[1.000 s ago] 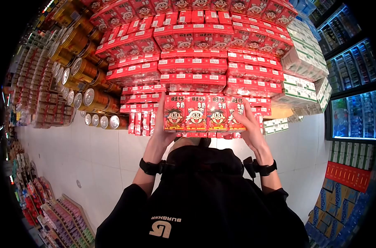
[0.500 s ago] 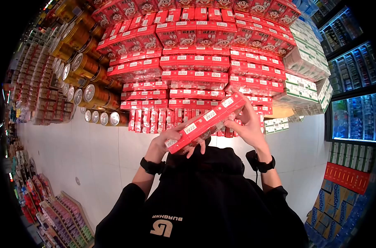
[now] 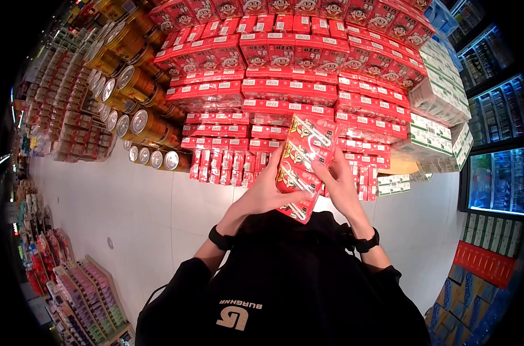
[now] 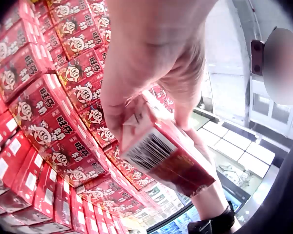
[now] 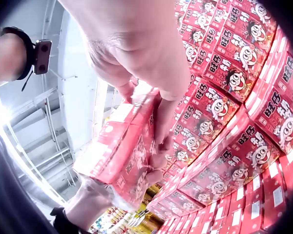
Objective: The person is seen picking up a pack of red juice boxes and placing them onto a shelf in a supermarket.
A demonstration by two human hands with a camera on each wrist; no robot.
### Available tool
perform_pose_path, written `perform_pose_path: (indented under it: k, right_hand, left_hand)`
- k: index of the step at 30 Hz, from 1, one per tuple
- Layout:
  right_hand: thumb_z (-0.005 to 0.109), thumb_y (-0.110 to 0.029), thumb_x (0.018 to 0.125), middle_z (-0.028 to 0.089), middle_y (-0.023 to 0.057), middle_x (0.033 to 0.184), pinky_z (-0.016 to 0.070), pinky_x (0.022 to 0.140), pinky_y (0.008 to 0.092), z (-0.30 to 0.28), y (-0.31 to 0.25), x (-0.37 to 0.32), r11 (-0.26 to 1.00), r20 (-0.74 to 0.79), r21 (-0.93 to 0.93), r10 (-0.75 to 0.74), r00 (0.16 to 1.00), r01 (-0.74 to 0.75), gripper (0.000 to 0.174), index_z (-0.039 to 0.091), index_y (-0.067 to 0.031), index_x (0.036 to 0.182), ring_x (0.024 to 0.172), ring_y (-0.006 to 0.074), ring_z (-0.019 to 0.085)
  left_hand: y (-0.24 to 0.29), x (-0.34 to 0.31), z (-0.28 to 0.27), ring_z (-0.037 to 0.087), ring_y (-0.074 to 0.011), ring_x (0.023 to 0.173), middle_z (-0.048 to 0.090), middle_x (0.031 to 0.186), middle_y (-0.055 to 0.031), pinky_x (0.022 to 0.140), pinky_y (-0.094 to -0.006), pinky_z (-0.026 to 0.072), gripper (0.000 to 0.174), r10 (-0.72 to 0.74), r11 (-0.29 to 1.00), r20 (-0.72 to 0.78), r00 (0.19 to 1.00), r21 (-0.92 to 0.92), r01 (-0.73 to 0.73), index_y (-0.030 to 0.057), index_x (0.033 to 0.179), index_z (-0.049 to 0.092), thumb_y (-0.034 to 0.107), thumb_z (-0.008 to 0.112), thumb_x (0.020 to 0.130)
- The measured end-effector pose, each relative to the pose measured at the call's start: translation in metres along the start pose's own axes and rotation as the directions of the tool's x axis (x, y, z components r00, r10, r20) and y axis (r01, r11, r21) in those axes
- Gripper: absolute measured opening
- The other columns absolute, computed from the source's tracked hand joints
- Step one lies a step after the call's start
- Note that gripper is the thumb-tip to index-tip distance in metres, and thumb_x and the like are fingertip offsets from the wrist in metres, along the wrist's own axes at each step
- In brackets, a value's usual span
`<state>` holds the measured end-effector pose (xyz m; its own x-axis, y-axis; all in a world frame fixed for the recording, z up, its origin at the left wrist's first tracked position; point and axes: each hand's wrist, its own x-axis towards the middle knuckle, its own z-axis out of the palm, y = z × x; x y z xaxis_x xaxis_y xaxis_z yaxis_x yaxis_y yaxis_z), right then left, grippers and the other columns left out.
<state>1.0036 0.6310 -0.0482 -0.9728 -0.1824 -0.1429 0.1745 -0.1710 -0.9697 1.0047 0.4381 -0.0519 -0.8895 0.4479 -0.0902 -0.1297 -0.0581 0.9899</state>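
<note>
A shrink-wrapped pack of red milk cartons is held tilted in front of the person's body, its side with drinking straws facing up in the head view. The left hand grips its near left part, thumb across the straw side. On the right edge, the right hand holds it with the thumb on top. In the left wrist view a barcode shows on one end of the pack. The right wrist view shows the right fingers wrapped along the pack, with the left hand at its far end.
Stacked red milk packs rise right ahead. Gold cans stand to the left, white-and-green cartons to the right. Lit drink coolers line the far right. Pale floor tiles lie below the stacks.
The pack has turned from its character front, through its top edge, to its straw side, and now points away from the body. Both hands shifted their hold. The head view has swung slightly left.
</note>
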Motion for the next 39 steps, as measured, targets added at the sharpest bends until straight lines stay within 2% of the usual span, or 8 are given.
perform_pose_path:
  k: [3,11,14,15,18,32,38,39]
  right_hand:
    - [0.067,-0.018,0.095,0.068,0.0150,0.114,0.0544,0.080,0.0307,-0.001,-0.008,0.001,0.996,-0.004,-0.088,0.007,1.000,-0.008,0.059,0.036,-0.0005,0.142,0.094,0.0160,0.067]
    - [0.079,-0.021,0.082,0.065,0.0245,0.119,0.0545,0.085,0.0377,0.017,-0.033,-0.013,0.845,0.070,-0.516,-0.125,0.990,0.143,0.070,0.042,-0.0011,0.138,0.102,0.0296,0.069]
    - [0.079,-0.015,0.083,0.065,0.0159,0.121,0.0507,0.093,0.0317,0.012,-0.014,-0.012,0.915,0.071,-0.403,-0.009,0.997,0.037,0.063,0.047,-0.0032,0.135,0.112,0.0191,0.063]
    - [0.077,-0.015,0.082,0.069,0.0218,0.111,0.0535,0.088,0.0376,0.011,-0.008,-0.009,0.927,0.063,-0.351,-0.117,0.991,0.132,0.056,0.051,0.0011,0.129,0.105,0.0294,0.069]
    - [0.076,-0.011,0.081,0.069,0.0214,0.112,0.0536,0.088,0.0373,0.007,-0.008,-0.004,0.886,0.069,-0.374,-0.270,0.960,0.276,0.055,0.051,-0.0009,0.129,0.106,0.0293,0.069]
    - [0.077,-0.005,0.077,0.068,0.0135,0.113,0.0545,0.082,0.0361,-0.008,-0.023,-0.007,0.779,0.145,-0.496,-0.361,0.921,0.384,0.044,0.062,-0.0040,0.119,0.097,0.0314,0.069]
    - [0.080,-0.011,0.077,0.068,0.0144,0.109,0.0548,0.076,0.0358,-0.007,-0.014,-0.010,0.809,0.123,-0.476,-0.327,0.937,0.345,0.048,0.060,-0.0039,0.121,0.092,0.0302,0.070]
    - [0.080,-0.013,0.077,0.068,0.0144,0.106,0.0548,0.075,0.0356,-0.004,-0.012,-0.012,0.828,0.121,-0.457,-0.305,0.945,0.325,0.050,0.060,-0.0041,0.122,0.089,0.0292,0.070]
  left_hand:
    - [-0.004,0.004,-0.003,0.057,-0.0174,0.119,0.057,0.130,-0.0122,0.100,-0.0353,0.0485,0.058,-0.183,0.944,-0.045,0.982,-0.288,0.162,0.0018,0.141,0.035,0.009,0.068,0.093]
    - [-0.018,-0.001,-0.007,0.058,-0.0227,0.120,0.056,0.132,-0.0122,0.105,-0.0445,0.0480,0.050,-0.214,0.730,-0.219,0.952,-0.683,0.007,0.0023,0.140,0.038,0.012,0.061,0.097]
    - [-0.032,-0.001,-0.013,0.060,-0.0227,0.118,0.055,0.132,-0.0132,0.104,-0.0438,0.0490,0.049,-0.163,0.725,-0.330,0.930,-0.680,-0.115,0.0025,0.140,0.038,0.009,0.060,0.097]
    - [-0.029,-0.001,-0.013,0.060,-0.0215,0.116,0.058,0.130,-0.0125,0.104,-0.0415,0.0493,0.046,-0.149,0.703,-0.317,0.937,-0.700,-0.125,0.0019,0.138,0.041,0.004,0.061,0.096]
    - [-0.025,-0.002,-0.017,0.062,-0.0201,0.113,0.062,0.124,-0.0104,0.101,-0.0395,0.0503,0.045,-0.137,0.758,-0.287,0.948,-0.647,-0.087,0.0010,0.134,0.047,0.000,0.065,0.093]
    - [-0.044,-0.010,-0.033,0.065,-0.0175,0.101,0.067,0.113,-0.0099,0.090,-0.0332,0.0539,0.033,-0.153,0.956,-0.219,0.964,-0.280,0.088,-0.0017,0.118,0.062,-0.004,0.071,0.086]
    - [-0.042,-0.010,-0.029,0.064,-0.0162,0.105,0.066,0.115,-0.0091,0.090,-0.0332,0.0537,0.042,-0.095,0.956,-0.232,0.968,-0.292,0.024,-0.0009,0.125,0.057,0.002,0.074,0.086]
    - [-0.045,-0.009,-0.027,0.064,-0.0166,0.106,0.065,0.118,-0.0087,0.091,-0.0349,0.0539,0.047,-0.023,0.969,-0.238,0.971,-0.244,-0.037,0.0014,0.131,0.050,0.018,0.071,0.093]
